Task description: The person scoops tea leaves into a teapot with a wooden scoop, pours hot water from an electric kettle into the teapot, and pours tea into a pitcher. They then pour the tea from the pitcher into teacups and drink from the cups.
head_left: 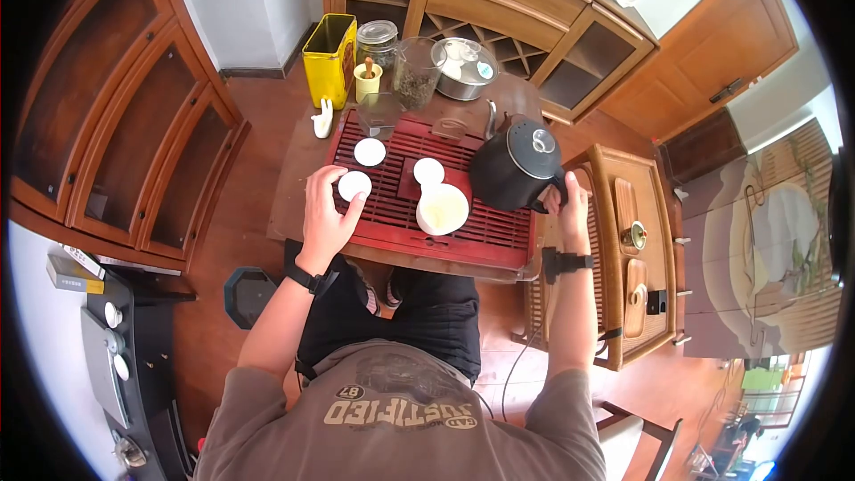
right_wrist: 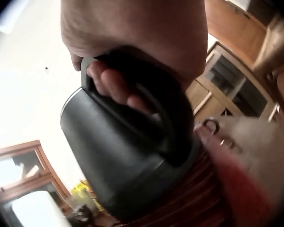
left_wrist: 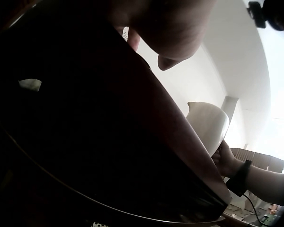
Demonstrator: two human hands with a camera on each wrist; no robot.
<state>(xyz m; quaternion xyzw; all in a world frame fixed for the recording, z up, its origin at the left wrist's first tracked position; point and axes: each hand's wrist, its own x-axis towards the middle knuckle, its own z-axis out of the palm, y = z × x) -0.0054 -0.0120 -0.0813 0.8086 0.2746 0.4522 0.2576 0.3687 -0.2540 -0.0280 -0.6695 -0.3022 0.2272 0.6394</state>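
Note:
My right hand [head_left: 570, 200] grips the handle of a black electric kettle [head_left: 512, 165], fingers curled through it in the right wrist view. The kettle is at the right end of a red slatted tea tray [head_left: 490, 254], its spout toward the back. My left hand [head_left: 329, 218] has thumb and forefinger on opposite sides of a small white cup [head_left: 354, 185] at the tray's left front. Another white cup [head_left: 370, 151] stands just behind it. Mid-tray, a white pitcher [head_left: 443, 209] with pale yellowish contents overlaps a small round white piece [head_left: 428, 171].
Behind the tray stand a yellow tin [head_left: 329, 61], a lidded glass jar [head_left: 378, 43], a clear container of dark leaves [head_left: 414, 85] and a glass-lidded steel pot [head_left: 466, 69]. A white figurine [head_left: 323, 118] sits at left. A rattan side table [head_left: 659, 294] is at right.

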